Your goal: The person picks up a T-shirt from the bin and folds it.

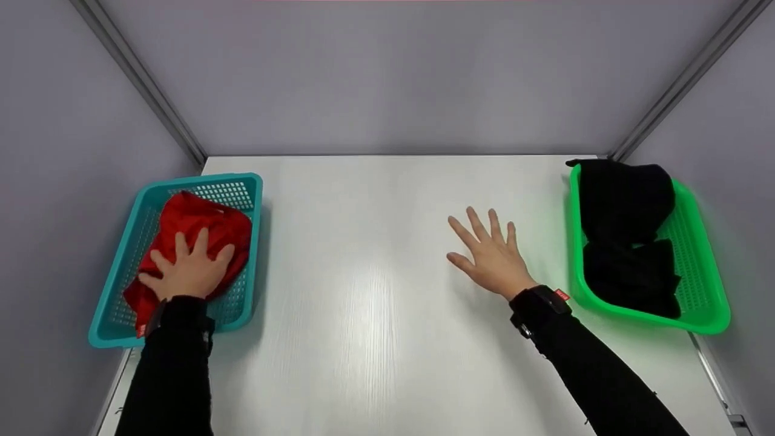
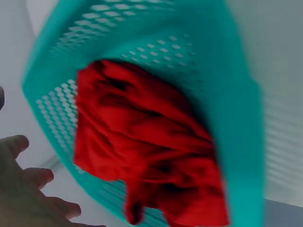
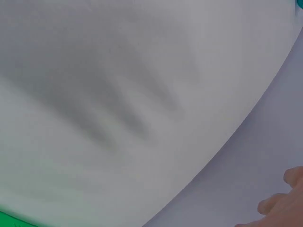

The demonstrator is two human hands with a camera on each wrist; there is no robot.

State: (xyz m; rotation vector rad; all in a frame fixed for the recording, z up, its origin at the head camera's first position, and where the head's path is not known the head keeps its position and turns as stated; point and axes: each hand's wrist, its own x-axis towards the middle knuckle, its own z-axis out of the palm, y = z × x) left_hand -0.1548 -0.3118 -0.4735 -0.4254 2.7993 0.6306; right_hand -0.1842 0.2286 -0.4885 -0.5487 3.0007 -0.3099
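Note:
On the left, a crumpled red cloth (image 1: 197,215) lies in a teal plastic basket (image 1: 256,242) with perforated walls. My left hand (image 1: 191,272) is over this cloth, fingers spread. In the left wrist view, its fingers appear apart from the red cloth (image 2: 142,127). My right hand (image 1: 496,263), palm down with fingers spread, hovers over the white table (image 1: 363,242) and holds nothing. Its shadow falls on the tabletop (image 3: 218,71) in the right wrist view. Nearest to it, on the right, is a green basket (image 1: 713,260) with black cloth (image 1: 626,206) inside.
Part of the black cloth hangs over the green basket's far left rim. Grey panels (image 1: 387,79) enclose the table at the back and on both sides. Both baskets stand close to the side panels, with white tabletop between them.

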